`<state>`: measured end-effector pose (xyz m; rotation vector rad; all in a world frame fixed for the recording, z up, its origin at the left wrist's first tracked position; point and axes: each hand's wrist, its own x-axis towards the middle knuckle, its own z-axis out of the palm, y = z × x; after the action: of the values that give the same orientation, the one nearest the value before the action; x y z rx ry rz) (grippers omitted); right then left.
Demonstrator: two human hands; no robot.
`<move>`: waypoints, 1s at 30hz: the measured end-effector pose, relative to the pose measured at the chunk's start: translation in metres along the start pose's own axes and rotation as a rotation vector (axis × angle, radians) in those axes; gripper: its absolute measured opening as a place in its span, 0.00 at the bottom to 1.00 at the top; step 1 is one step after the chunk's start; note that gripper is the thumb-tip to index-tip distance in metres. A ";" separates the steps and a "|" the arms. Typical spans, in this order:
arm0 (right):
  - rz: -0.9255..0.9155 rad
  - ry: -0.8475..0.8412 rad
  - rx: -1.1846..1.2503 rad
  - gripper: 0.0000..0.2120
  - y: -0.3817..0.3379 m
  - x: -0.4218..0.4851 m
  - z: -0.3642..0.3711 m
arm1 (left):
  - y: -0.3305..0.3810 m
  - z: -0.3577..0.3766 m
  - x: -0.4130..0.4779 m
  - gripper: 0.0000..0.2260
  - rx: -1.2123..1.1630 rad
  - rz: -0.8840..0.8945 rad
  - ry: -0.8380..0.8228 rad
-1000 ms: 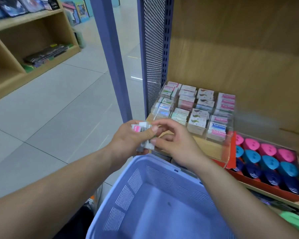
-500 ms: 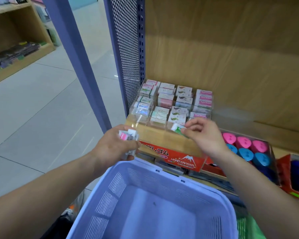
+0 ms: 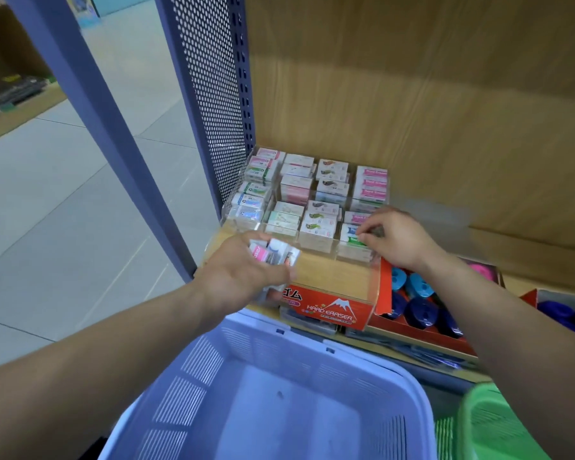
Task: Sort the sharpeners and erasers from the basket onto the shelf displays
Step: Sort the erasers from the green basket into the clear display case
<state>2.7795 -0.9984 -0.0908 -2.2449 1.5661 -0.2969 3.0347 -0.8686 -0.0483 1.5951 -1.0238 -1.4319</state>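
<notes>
Starting nearest, the blue basket (image 3: 253, 353) fills the lower view, its far rim close under the front edge of the shelf (image 3: 518, 280), with a green basket (image 3: 498, 426) just beside it on the right. Above that rim the left hand (image 3: 243, 277) grips a bunch of erasers (image 3: 274, 252), its fingers curled round them, at the front left corner of the clear display (image 3: 374, 290). A red "Hard Eraser" box (image 3: 332, 312) stands at the shelf's front edge, and beside it a red tray (image 3: 384, 287) holds blue sharpeners (image 3: 419, 310). Farther in, the right hand (image 3: 399, 240) reaches over the tray's left flap, and its fingers pinch a green-labelled eraser (image 3: 354, 240) at the display's front right compartment. A strip of room lies between the front row of erasers and the display's front wall. A perforated side panel (image 3: 210, 111) closes the left edge, while a wooden back panel (image 3: 412, 94) rises behind with tall room above the rows.
</notes>
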 end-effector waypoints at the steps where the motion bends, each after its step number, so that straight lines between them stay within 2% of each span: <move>1: 0.005 0.005 0.006 0.08 0.000 -0.001 -0.001 | 0.003 0.004 0.004 0.21 -0.009 0.006 0.004; 5: -0.019 0.161 0.110 0.10 -0.016 -0.014 -0.013 | 0.010 0.020 0.025 0.24 -0.011 0.040 0.007; 7: -0.035 0.079 0.353 0.09 -0.029 -0.027 -0.017 | 0.011 0.029 0.035 0.24 -0.011 0.047 0.012; 10: 0.028 -0.164 0.687 0.11 -0.047 -0.045 -0.016 | 0.014 0.044 0.042 0.21 0.003 0.083 -0.028; 12: 0.063 -0.179 0.805 0.11 -0.051 -0.048 -0.012 | 0.015 0.052 0.045 0.20 0.012 0.111 -0.060; 14: 0.094 -0.155 0.863 0.10 -0.050 -0.046 -0.009 | 0.012 0.057 0.044 0.17 0.020 0.129 -0.076; 22: 0.229 -0.290 1.055 0.02 -0.033 -0.048 -0.007 | -0.001 0.040 0.042 0.13 -0.021 0.084 -0.038; 30: 0.298 -0.274 1.117 0.10 -0.034 -0.044 -0.006 | -0.004 0.028 0.044 0.17 0.018 0.023 -0.007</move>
<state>2.7901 -0.9478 -0.0690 -1.1207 1.1146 -0.5666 3.0099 -0.9077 -0.0719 1.5867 -1.0583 -1.4174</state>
